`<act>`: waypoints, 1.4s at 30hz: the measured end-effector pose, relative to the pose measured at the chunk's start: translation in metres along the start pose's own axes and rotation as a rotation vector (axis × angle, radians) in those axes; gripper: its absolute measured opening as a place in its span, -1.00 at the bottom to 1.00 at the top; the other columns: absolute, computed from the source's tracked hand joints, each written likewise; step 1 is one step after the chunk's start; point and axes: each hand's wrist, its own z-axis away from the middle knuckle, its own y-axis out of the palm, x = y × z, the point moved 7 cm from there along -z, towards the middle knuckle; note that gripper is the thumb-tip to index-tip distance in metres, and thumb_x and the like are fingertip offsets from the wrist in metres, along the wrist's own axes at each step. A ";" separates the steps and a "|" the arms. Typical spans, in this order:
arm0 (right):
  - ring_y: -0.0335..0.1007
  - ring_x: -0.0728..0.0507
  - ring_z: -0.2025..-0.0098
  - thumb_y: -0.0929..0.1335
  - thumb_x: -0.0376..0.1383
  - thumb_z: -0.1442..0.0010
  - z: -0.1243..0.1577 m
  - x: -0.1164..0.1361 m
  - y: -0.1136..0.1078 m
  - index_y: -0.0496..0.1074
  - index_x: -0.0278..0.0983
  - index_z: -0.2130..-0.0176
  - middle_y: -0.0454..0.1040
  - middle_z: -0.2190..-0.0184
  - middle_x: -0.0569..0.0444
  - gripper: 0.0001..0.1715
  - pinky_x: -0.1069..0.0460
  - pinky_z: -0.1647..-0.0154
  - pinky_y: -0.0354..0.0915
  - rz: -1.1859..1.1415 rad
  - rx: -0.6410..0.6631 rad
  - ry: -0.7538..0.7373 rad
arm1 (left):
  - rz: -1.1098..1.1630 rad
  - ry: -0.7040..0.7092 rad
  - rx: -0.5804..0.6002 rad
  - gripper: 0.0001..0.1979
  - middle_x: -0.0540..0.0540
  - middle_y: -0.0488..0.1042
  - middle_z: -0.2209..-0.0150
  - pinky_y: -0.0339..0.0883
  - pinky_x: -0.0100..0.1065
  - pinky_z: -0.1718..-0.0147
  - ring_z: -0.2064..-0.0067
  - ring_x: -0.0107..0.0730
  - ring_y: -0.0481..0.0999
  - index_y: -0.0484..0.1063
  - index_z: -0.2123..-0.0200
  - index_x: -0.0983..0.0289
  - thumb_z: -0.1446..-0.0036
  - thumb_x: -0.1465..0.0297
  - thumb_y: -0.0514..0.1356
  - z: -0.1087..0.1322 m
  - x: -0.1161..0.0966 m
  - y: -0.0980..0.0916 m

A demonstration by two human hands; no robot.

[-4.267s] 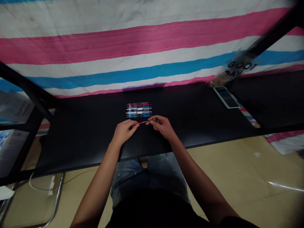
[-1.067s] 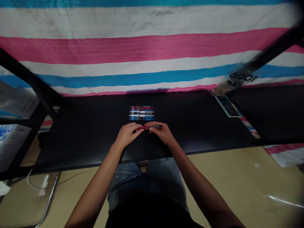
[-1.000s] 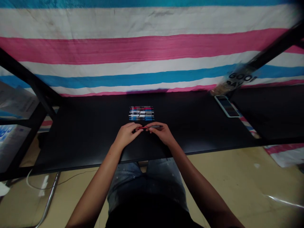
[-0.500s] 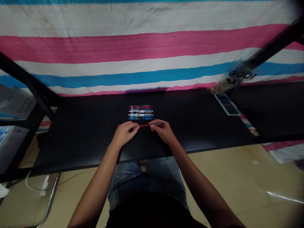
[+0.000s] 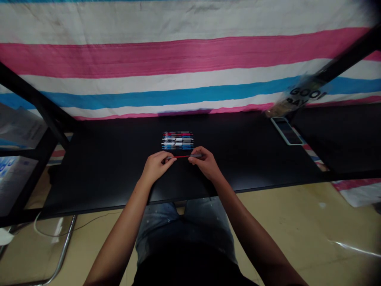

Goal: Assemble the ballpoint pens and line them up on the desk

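Observation:
A slim pen (image 5: 182, 156), red in its middle with a grey section at the right, lies crosswise between my hands just above the black tabletop. My left hand (image 5: 156, 165) pinches its left end between thumb and fingers. At the grey section, my right hand (image 5: 205, 162) closes thumb and fingertips around it. Right behind the hands, several pens (image 5: 177, 140) lie side by side in a neat stack of rows, in red, white, grey and blue. The fingers partly cover both ends of the held pen.
The black table (image 5: 119, 159) runs to a striped tarp (image 5: 178, 59) at the back. A phone (image 5: 287, 131) lies at the right, near a clear plastic bag (image 5: 297, 97) with lettering. Boxes (image 5: 14, 182) stand at the left, beside dark frame posts (image 5: 50, 119).
Both hands keep hold of the pen in nearly the same place. The right fingers have shifted slightly, and more of the grey section shows. The view has moved a little.

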 end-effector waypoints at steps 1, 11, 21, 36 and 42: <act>0.33 -0.02 0.45 0.59 -0.15 0.00 0.000 0.001 0.000 0.45 -0.21 0.31 0.43 0.46 0.19 -0.64 0.05 0.39 0.29 0.011 -0.008 0.000 | 0.000 0.001 -0.006 -0.81 0.00 0.49 0.44 0.28 -0.38 0.39 0.43 -0.43 0.43 0.56 0.28 0.25 -0.31 0.26 0.26 0.000 0.000 0.000; 0.36 -0.03 0.43 0.56 -0.17 -0.07 0.000 -0.008 -0.005 0.51 -0.21 0.24 0.44 0.44 0.17 -0.71 0.04 0.37 0.28 -0.035 0.000 -0.006 | 0.032 0.000 -0.043 -0.84 0.05 0.52 0.37 0.31 -0.41 0.42 0.39 -0.42 0.47 0.57 0.18 0.26 -0.31 0.37 0.19 0.000 -0.003 -0.004; 0.53 -0.11 0.31 0.56 -0.07 -0.05 0.002 0.004 0.010 0.47 -0.23 0.27 0.58 0.36 0.07 -0.62 -0.03 0.20 0.41 0.060 0.071 -0.027 | 0.039 -0.039 -0.057 -0.77 0.03 0.55 0.38 0.37 -0.38 0.36 0.38 -0.38 0.52 0.58 0.07 0.23 -0.31 0.26 0.24 0.001 0.006 -0.001; 0.32 -0.04 0.51 0.46 0.02 -0.21 0.002 0.002 0.003 0.53 -0.25 0.28 0.47 0.52 0.12 -0.62 0.03 0.46 0.24 0.116 0.028 -0.021 | 0.046 -0.013 -0.047 -0.82 0.10 0.60 0.28 0.40 -0.32 0.26 0.27 -0.31 0.56 0.58 0.18 0.24 -0.36 0.34 0.17 0.000 -0.003 -0.003; 0.23 -0.01 0.55 0.36 0.10 -0.29 0.000 -0.001 0.002 0.49 -0.23 0.28 0.40 0.55 0.15 -0.54 0.04 0.49 0.17 0.135 0.015 -0.027 | 0.051 0.000 -0.087 -0.76 0.10 0.52 0.27 0.39 -0.35 0.28 0.27 -0.35 0.51 0.56 0.03 0.24 -0.35 0.42 0.12 0.000 -0.004 -0.008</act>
